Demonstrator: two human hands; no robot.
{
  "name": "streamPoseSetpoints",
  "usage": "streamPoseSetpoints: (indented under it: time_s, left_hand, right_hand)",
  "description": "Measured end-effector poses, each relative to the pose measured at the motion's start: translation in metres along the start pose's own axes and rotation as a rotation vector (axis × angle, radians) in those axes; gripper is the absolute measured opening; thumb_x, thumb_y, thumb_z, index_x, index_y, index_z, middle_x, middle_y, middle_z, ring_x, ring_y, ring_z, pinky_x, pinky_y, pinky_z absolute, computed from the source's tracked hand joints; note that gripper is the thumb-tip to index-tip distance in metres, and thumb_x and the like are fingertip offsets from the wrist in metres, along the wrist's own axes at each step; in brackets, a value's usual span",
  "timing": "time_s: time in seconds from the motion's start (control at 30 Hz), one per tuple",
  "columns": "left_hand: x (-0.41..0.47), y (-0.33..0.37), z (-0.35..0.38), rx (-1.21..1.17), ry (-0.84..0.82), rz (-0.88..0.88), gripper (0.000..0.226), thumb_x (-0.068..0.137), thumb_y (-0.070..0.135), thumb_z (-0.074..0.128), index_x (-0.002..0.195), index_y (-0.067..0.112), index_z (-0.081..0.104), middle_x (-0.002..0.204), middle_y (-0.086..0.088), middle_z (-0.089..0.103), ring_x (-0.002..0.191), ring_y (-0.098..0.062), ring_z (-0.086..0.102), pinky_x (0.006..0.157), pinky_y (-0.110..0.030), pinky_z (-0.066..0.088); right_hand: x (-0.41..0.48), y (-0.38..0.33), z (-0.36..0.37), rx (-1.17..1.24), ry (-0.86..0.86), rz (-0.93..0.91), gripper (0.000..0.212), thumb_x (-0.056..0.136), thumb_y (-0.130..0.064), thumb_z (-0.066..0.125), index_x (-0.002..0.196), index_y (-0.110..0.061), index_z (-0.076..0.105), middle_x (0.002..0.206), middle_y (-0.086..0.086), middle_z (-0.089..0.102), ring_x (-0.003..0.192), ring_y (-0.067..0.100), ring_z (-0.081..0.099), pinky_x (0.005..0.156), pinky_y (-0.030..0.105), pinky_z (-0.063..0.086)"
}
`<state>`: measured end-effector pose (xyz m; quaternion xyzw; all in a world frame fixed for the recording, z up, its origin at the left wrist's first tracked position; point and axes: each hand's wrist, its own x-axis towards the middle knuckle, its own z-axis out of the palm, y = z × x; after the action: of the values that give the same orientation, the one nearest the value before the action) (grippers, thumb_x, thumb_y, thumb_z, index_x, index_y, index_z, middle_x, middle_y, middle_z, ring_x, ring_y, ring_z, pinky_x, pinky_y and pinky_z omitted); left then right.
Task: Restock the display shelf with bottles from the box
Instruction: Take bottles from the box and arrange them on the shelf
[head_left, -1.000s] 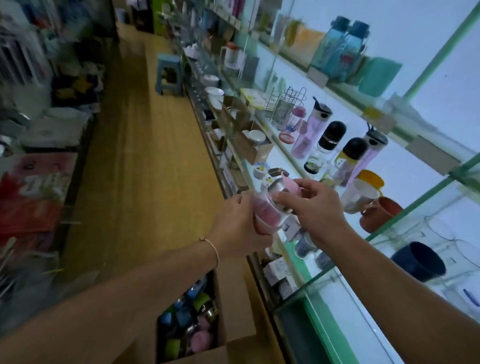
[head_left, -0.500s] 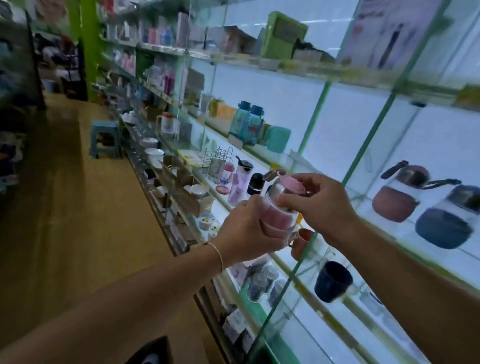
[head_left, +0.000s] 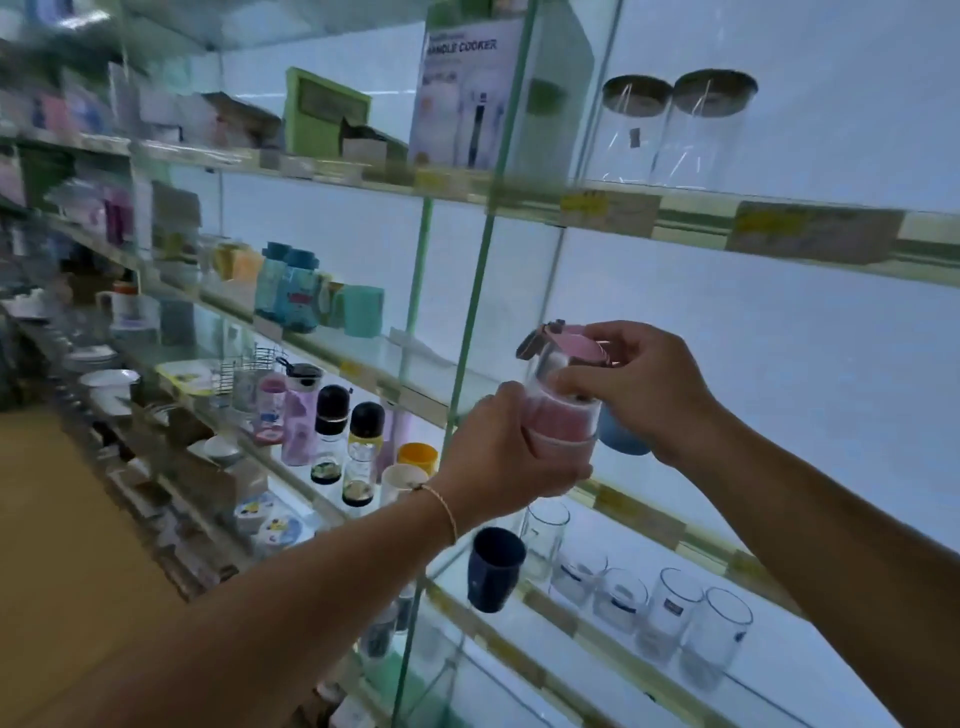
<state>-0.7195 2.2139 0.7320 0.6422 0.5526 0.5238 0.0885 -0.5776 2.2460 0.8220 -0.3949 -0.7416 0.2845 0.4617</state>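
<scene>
While the view swung up and the box dropped out of sight, the bottle (head_left: 563, 415) rose to the middle shelf (head_left: 649, 519), nearly ready to place. The left grip (head_left: 498, 457) clasped its pink body and the right grip (head_left: 639, 384) pinched the lid. Tumblers (head_left: 670, 613) stood on backlit glass below, to the right.

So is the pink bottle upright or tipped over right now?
Upright, leaning slightly. The pink bottle has its lid on top; the left hand grips its base and the right hand holds it near the lid.

shop with price-tagged glass shelves (head_left: 691, 210)
</scene>
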Motion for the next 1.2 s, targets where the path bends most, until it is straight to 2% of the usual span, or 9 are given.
streamPoseSetpoints:
  time_s: [0.07, 0.2, 0.37, 0.5, 0.83, 0.93, 1.03, 1.13, 1.2]
  left_hand:
    - [0.007, 0.013, 0.017, -0.028, -0.018, 0.039, 0.043, 0.063, 0.040, 0.086, 0.093, 0.032, 0.056, 0.081, 0.009, 0.068, 0.073, 0.002, 0.065, 0.056, -0.015, 0.053]
    - [0.021, 0.025, 0.062, -0.059, -0.058, 0.069, 0.060, 0.058, 0.052, 0.083, 0.107, 0.036, 0.053, 0.088, 0.012, 0.069, 0.076, -0.001, 0.067, 0.064, -0.032, 0.060]
    - [0.040, 0.035, 0.117, -0.021, -0.083, 0.081, 0.057, 0.055, 0.063, 0.078, 0.096, 0.028, 0.057, 0.082, 0.010, 0.069, 0.072, -0.004, 0.068, 0.062, -0.035, 0.059]
    - [0.050, 0.040, 0.145, 0.015, -0.116, 0.078, 0.061, 0.054, 0.069, 0.076, 0.096, 0.029, 0.057, 0.083, 0.012, 0.068, 0.072, -0.003, 0.066, 0.062, -0.032, 0.059]
    - [0.080, 0.048, 0.187, 0.059, -0.212, 0.047, 0.072, 0.055, 0.063, 0.082, 0.108, 0.026, 0.050, 0.093, 0.012, 0.066, 0.082, -0.004, 0.064, 0.072, -0.027, 0.059]
    - [0.089, 0.043, 0.200, 0.112, -0.225, 0.036, 0.076, 0.052, 0.072, 0.077, 0.107, 0.028, 0.050, 0.091, 0.013, 0.066, 0.080, -0.006, 0.065, 0.069, -0.027, 0.059]
    - [0.096, 0.040, 0.213, 0.130, -0.233, 0.021, 0.078, 0.046, 0.083, 0.070, 0.102, 0.031, 0.055, 0.084, 0.012, 0.067, 0.074, -0.008, 0.067, 0.063, -0.031, 0.061]
    - [0.101, 0.040, 0.220, 0.101, -0.226, -0.002, 0.080, 0.046, 0.079, 0.072, 0.105, 0.029, 0.055, 0.089, 0.011, 0.067, 0.078, -0.009, 0.066, 0.067, -0.033, 0.061]
    - [0.104, 0.040, 0.223, 0.088, -0.250, -0.017, 0.081, 0.050, 0.073, 0.077, 0.111, 0.025, 0.052, 0.096, 0.009, 0.066, 0.085, -0.011, 0.065, 0.073, -0.034, 0.061]
  right_hand:
    - [0.001, 0.009, -0.022, 0.002, 0.020, 0.021, 0.037, 0.064, -0.018, 0.091, 0.090, -0.033, 0.069, 0.094, -0.016, 0.070, 0.085, 0.001, 0.065, 0.070, 0.020, 0.051]
    - [0.003, 0.032, -0.060, -0.009, 0.098, 0.060, 0.037, 0.062, -0.016, 0.091, 0.092, -0.028, 0.072, 0.093, -0.010, 0.073, 0.084, 0.009, 0.069, 0.066, 0.028, 0.056]
    - [0.006, 0.062, -0.102, -0.007, 0.143, 0.129, 0.044, 0.063, -0.013, 0.092, 0.096, -0.027, 0.066, 0.096, -0.009, 0.071, 0.086, 0.006, 0.068, 0.075, 0.026, 0.057]
    - [0.012, 0.076, -0.123, 0.010, 0.170, 0.175, 0.047, 0.067, -0.010, 0.089, 0.106, -0.020, 0.067, 0.091, -0.013, 0.068, 0.069, -0.003, 0.067, 0.058, 0.013, 0.051]
    - [0.033, 0.108, -0.148, -0.097, 0.181, 0.201, 0.063, 0.068, -0.015, 0.089, 0.125, -0.018, 0.064, 0.113, -0.002, 0.068, 0.097, 0.015, 0.065, 0.073, 0.024, 0.052]
    - [0.039, 0.117, -0.150, -0.120, 0.175, 0.211, 0.054, 0.068, -0.014, 0.088, 0.117, -0.021, 0.066, 0.113, -0.001, 0.069, 0.100, 0.019, 0.067, 0.081, 0.030, 0.055]
    - [0.046, 0.126, -0.154, -0.138, 0.169, 0.210, 0.043, 0.068, -0.014, 0.087, 0.104, -0.028, 0.067, 0.106, -0.004, 0.071, 0.092, 0.013, 0.067, 0.079, 0.029, 0.055]
    - [0.055, 0.134, -0.157, -0.148, 0.162, 0.216, 0.048, 0.069, -0.017, 0.087, 0.111, -0.025, 0.066, 0.105, -0.005, 0.069, 0.095, 0.013, 0.066, 0.078, 0.027, 0.053]
    - [0.059, 0.139, -0.158, -0.173, 0.150, 0.204, 0.037, 0.070, -0.020, 0.088, 0.095, -0.032, 0.063, 0.099, -0.010, 0.069, 0.095, 0.014, 0.066, 0.082, 0.031, 0.056]
